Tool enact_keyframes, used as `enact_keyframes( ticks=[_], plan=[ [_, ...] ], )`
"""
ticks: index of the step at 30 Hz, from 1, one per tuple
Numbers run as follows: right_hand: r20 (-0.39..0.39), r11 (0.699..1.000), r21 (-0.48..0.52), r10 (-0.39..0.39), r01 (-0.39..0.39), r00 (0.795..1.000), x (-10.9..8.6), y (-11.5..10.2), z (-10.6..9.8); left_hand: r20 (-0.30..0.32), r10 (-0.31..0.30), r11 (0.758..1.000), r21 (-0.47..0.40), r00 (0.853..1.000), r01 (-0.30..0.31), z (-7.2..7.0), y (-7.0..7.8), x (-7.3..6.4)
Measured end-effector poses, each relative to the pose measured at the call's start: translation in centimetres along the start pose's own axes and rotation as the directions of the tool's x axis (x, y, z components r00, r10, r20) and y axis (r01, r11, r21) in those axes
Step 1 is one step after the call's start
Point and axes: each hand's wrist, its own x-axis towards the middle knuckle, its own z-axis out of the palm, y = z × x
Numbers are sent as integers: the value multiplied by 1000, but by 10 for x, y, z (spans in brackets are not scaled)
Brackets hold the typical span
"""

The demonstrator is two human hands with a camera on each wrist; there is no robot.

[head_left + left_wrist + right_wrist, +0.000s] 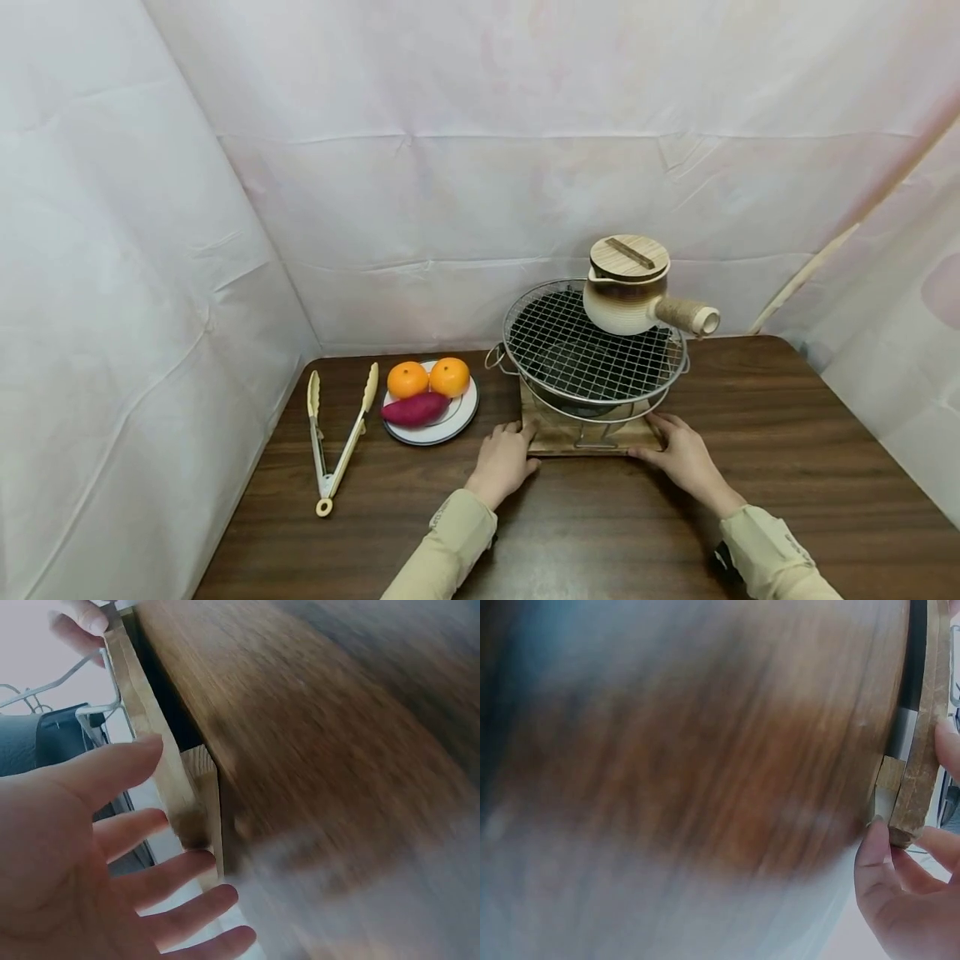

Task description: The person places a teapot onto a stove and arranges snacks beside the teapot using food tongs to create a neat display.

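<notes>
A wooden board (555, 433) with small feet bears a round grill (577, 358) with a wire mesh top and metal stand. On the mesh, towards the back right, sits a brown and cream side-handled pot (622, 308) with a wooden lid (628, 256). My left hand (504, 460) is at the board's front left corner; the left wrist view shows its fingers (191, 911) spread and fairly straight beside the edge. At the front right corner, my right hand (682, 454) grips the board, thumb and fingers (874, 859) round the corner.
Left of the grill, a white plate (444, 432) holds two oranges (450, 377) and a purple sweet potato (415, 410). Spread tongs (345, 458) lie farther left on the dark wood table (592, 533). Pale cloth (450, 200) hangs behind the table and at both sides.
</notes>
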Motion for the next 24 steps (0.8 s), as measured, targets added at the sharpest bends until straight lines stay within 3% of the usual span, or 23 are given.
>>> enact_keyframes(
  ticks=[5,12,16,24],
  plan=[
    [2,1000,-4,-4,4,1000,1,0,2,-34,30,999,17,999,-29,-11,-13,-7],
    [6,1000,-14,-15,15,1000,4,1,2,-133,53,997,-54,990,-61,-29,-42,-20],
    [5,1000,-17,-17,17,1000,4,2,2,-179,39,996,-76,983,-54,-34,-57,-28],
    [6,1000,-3,-9,9,1000,0,1,-1,-252,-30,998,-60,967,15,-43,-81,-44]
  ],
)
